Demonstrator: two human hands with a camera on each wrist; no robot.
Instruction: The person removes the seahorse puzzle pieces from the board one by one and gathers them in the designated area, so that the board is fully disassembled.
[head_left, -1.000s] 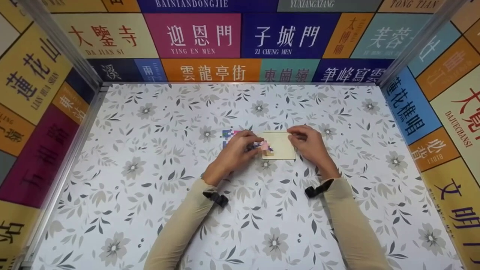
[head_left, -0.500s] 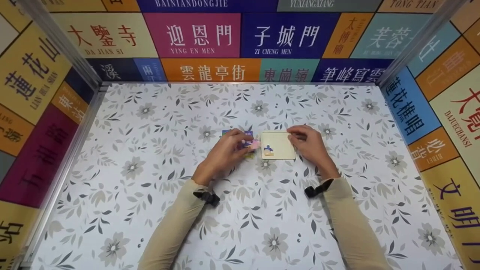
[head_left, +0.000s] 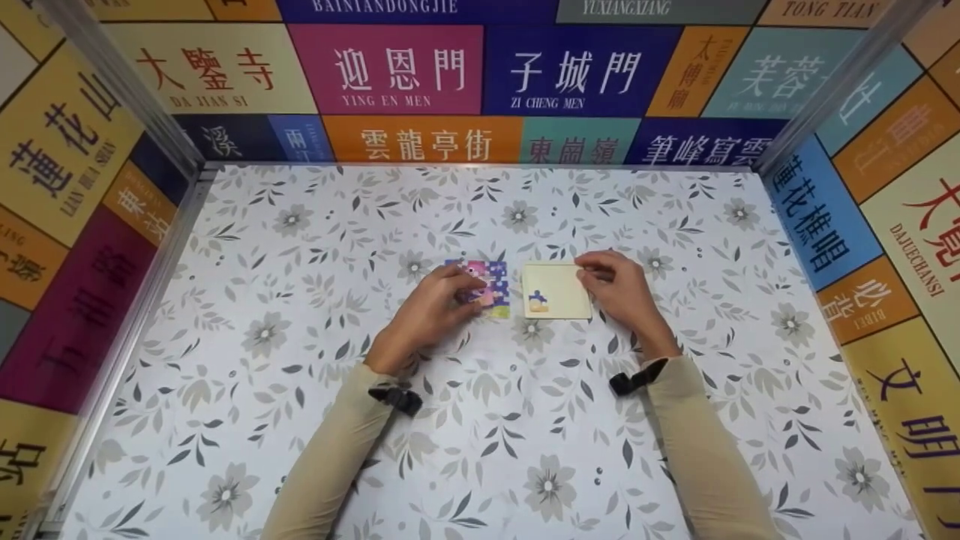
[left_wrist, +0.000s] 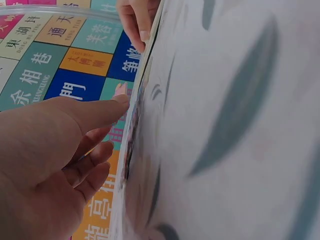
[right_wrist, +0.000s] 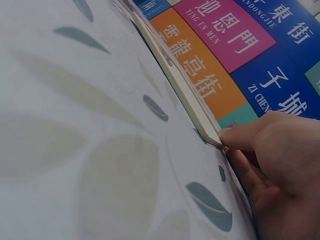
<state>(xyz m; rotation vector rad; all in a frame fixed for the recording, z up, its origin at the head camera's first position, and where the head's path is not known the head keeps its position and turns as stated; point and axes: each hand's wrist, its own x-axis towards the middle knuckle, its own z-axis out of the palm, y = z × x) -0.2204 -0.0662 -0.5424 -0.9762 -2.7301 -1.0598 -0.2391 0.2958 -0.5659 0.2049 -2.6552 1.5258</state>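
In the head view my left hand (head_left: pixel 431 311) is over the left part of a colourful square of small jigsaw pieces (head_left: pixel 495 289), hiding some of it. The left wrist view shows a pink jigsaw piece (left_wrist: pixel 121 90) pinched at the tip of its thumb. Just right of the square lies a shallow cream puzzle tray (head_left: pixel 562 289). A few joined pieces (head_left: pixel 538 302), blue and tan, sit in its lower left corner. My right hand (head_left: pixel 619 292) holds the tray's right edge between thumb and fingers, also seen on the tray (right_wrist: pixel 187 97) in the right wrist view.
A white tabletop cloth (head_left: pixel 360 420) with grey flowers and leaves lies under everything. Colourful panels (head_left: pixel 386 71) with large characters stand behind and at both sides. A metal frame edge (head_left: pixel 142 315) runs along the left. Black straps (head_left: pixel 397 400) are on both wrists.
My left hand has moved left from the tray to above the jigsaw square, taking a pink piece off the tray's left part. The right hand and tray have stayed in place.
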